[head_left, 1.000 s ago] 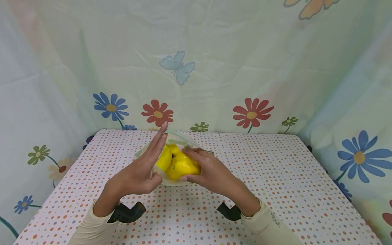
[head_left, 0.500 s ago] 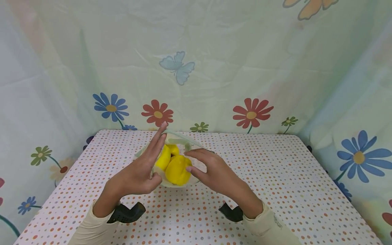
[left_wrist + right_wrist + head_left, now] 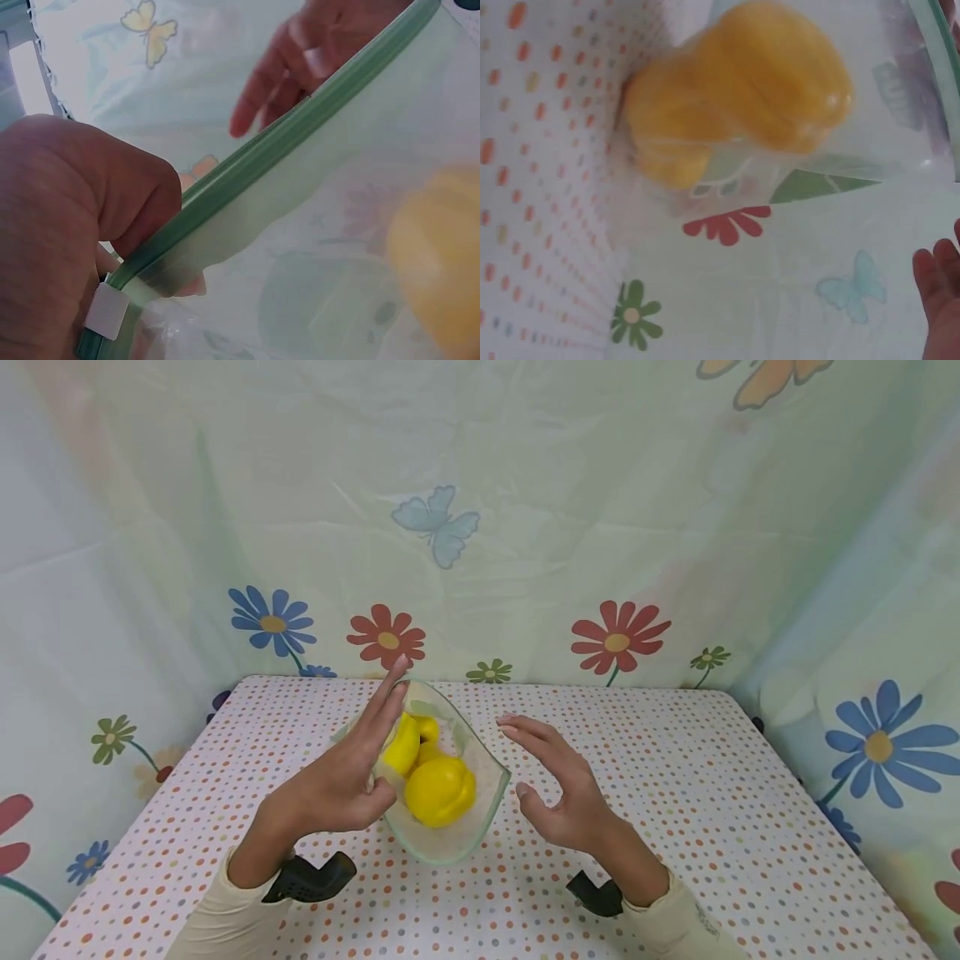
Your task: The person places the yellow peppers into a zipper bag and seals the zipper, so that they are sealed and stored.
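Note:
A translucent zip bag (image 3: 491,781) with a green-edged mouth stands open on the table, with yellow bell peppers (image 3: 440,789) inside. Through its film, two peppers (image 3: 772,75) show blurred in the right wrist view. My left hand (image 3: 333,785) holds the left side of the mouth, fingers extended along it and thumb bent. In the left wrist view, a digit hooks over the green rim (image 3: 255,165) beside a white slider (image 3: 107,310). To the right of the bag, my right hand (image 3: 558,785) is apart from it, fingers spread and loosely bent, holding nothing.
The bag rests on a table with a dotted cover (image 3: 637,810). A flower-and-butterfly curtain (image 3: 525,527) hangs behind and along both sides. Dark wrist mounts (image 3: 311,878) sit beneath both wrists.
My right hand let go of the front pepper and drew out of the bag to the right. That pepper lies inside, turned and lower. The bag's mouth sprang wider; my left hand stayed put.

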Demonstrator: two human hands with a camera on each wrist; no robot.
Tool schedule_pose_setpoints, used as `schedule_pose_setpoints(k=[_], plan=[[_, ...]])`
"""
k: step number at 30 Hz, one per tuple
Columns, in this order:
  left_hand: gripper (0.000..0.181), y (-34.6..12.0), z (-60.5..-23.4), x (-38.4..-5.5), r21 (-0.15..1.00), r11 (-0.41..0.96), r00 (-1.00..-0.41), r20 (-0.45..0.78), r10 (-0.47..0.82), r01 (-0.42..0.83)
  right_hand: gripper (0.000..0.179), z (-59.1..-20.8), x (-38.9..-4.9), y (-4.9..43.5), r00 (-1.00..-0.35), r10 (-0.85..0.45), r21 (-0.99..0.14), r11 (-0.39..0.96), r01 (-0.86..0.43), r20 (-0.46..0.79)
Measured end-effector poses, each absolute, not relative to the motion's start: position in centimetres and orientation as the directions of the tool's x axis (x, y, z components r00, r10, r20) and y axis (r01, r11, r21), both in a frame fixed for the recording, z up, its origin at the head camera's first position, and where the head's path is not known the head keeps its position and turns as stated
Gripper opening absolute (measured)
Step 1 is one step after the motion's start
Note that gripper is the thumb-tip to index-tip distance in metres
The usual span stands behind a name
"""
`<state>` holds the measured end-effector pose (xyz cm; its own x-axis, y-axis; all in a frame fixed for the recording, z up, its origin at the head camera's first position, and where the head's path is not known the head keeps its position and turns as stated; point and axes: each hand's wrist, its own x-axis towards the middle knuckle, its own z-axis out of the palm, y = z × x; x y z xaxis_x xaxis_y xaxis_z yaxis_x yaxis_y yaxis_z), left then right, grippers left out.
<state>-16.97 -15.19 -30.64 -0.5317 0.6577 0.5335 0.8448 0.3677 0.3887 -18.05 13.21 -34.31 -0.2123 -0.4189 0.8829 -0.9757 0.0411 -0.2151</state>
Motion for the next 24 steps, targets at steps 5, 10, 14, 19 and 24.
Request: schedule_pose_setpoints(k=[5, 10, 14, 19, 24], plan=[[0.105, -15.1, -30.7, -16.9, 0.378, 0.365, -0.522, 0.532, 0.666, 0.851, 0.077, -36.2, -17.4, 14.2, -0.437, -0.607, -0.452, 0.14, -0.881, 0.664], [0.105, -15.1, -30.6, -16.9, 0.373, 0.37, -0.522, 0.532, 0.666, 0.851, 0.085, -36.7, -17.6, 14.3, -0.486, -0.649, -0.502, 0.181, -0.846, 0.585], [0.108, -15.1, -30.7, -16.9, 0.373, 0.374, -0.526, 0.535, 0.661, 0.849, 0.075, -36.7, -17.7, 14.1, -0.439, -0.634, -0.414, 0.199, -0.888, 0.637], [0.108, -15.2, -30.7, -17.0, 0.373, 0.381, -0.532, 0.535, 0.657, 0.846, 0.05, -36.5, -18.0, 13.5, -0.329, -0.609, -0.267, 0.194, -0.944, 0.721], [0.107, -15.2, -30.6, -16.9, 0.382, 0.381, -0.538, 0.534, 0.652, 0.842, 0.037, -36.1, -18.1, 13.1, -0.286, -0.593, -0.233, 0.166, -0.958, 0.753]])
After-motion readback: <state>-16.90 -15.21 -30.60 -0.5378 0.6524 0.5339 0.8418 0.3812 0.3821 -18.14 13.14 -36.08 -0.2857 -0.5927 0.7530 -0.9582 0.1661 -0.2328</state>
